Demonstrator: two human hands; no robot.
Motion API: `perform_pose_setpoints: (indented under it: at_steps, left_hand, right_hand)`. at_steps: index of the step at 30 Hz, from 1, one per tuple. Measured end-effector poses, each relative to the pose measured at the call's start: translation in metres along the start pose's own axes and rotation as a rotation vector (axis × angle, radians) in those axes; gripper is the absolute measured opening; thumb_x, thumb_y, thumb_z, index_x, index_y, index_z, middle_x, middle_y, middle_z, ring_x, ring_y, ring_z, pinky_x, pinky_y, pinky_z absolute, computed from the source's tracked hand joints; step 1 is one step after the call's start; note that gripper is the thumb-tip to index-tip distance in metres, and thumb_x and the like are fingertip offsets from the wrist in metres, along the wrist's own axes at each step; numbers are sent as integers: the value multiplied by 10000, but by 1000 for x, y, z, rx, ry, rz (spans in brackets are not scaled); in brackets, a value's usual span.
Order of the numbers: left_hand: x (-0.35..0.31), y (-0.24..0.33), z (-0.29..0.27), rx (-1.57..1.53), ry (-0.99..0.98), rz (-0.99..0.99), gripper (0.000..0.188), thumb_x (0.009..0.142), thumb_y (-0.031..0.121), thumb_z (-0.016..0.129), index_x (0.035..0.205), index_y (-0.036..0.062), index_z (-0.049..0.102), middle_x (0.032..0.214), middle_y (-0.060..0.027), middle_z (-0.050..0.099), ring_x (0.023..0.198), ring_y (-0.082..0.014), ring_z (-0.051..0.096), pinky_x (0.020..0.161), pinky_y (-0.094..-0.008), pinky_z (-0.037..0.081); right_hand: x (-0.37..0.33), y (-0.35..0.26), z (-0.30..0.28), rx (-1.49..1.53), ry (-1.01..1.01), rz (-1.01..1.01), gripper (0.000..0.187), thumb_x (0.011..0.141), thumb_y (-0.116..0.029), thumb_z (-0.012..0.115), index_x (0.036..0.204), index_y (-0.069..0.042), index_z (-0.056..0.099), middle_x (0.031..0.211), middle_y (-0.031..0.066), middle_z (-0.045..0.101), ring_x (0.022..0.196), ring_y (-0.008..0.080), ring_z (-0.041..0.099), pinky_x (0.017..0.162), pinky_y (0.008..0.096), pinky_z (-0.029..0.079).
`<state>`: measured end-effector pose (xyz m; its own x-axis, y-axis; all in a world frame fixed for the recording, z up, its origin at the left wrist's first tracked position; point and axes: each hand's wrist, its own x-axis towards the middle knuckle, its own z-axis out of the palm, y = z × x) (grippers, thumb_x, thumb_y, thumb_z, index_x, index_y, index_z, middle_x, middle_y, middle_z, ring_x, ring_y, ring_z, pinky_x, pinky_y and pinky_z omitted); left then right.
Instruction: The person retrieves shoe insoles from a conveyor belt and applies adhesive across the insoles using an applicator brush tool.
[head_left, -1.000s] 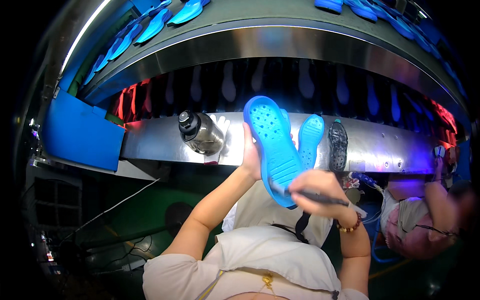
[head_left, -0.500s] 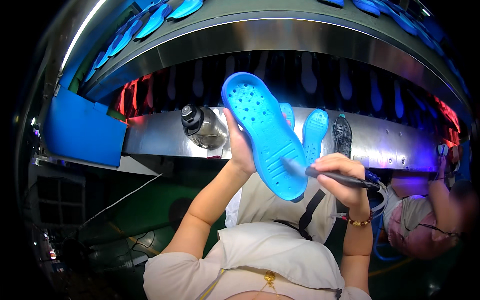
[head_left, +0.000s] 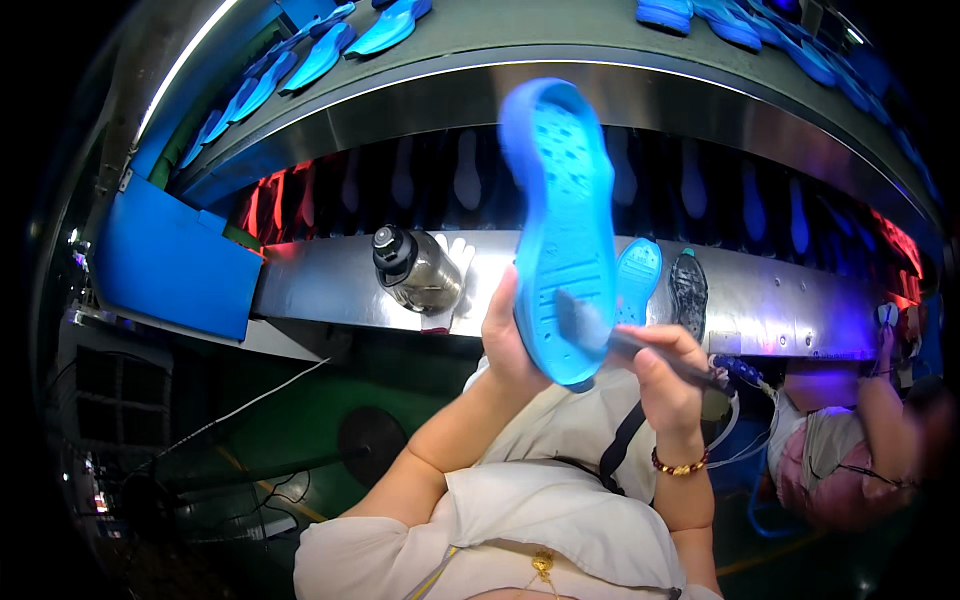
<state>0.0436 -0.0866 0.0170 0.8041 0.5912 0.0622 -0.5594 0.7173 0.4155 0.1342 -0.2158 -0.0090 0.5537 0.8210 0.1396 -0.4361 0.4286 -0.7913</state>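
Note:
My left hand [head_left: 512,345] is closed around the edge of a bright blue shoe sole [head_left: 568,235], near its lower end. The sole stands tilted up, its hollow inner side with ribs and small holes turned toward me. In my right hand [head_left: 668,378] is a dark-handled brush [head_left: 655,357], gripped with fingers and thumb. Its pale, motion-blurred bristles lie over the ribbed lower part of the sole. Thin tubes run near the rear of the handle. On the metal ledge behind are a smaller blue sole [head_left: 638,275] and a black sole [head_left: 688,295].
A dark-capped bottle [head_left: 418,272] stands on the metal ledge [head_left: 320,285], beside a white glove [head_left: 461,258]. Above runs a green conveyor belt [head_left: 540,32] carrying blue soles. Underneath it, a dark rack holds several soles. Another person [head_left: 845,445] sits at the right.
The blue sole has moved up and turned more upright in my left hand. My right hand has shifted slightly left with the brush, still over the sole's ribbed part.

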Motion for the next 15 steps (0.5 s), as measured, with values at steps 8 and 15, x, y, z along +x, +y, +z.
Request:
perform_pose_setpoints:
  at_steps: [8,15]
  left_hand:
    - [14,10,-28,-78,-38,-88,502,890,359,366,1209,-23,430,1131,-180,542,1000,-275,560,898,-401,428]
    - [17,14,-14,11,-57,-73,491,880,348,392,1198,-22,441,1134,-178,542,990,-272,563,889,-392,432]
  right_hand:
    - [3,-20,8,-567,-91,-177,154,718,59,604,870,39,609,901,171,637,854,225,625,764,309,490]
    - [17,-41,2,-572,-339,-245,206,660,54,651,861,18,626,871,181,640,833,259,635,759,326,495]
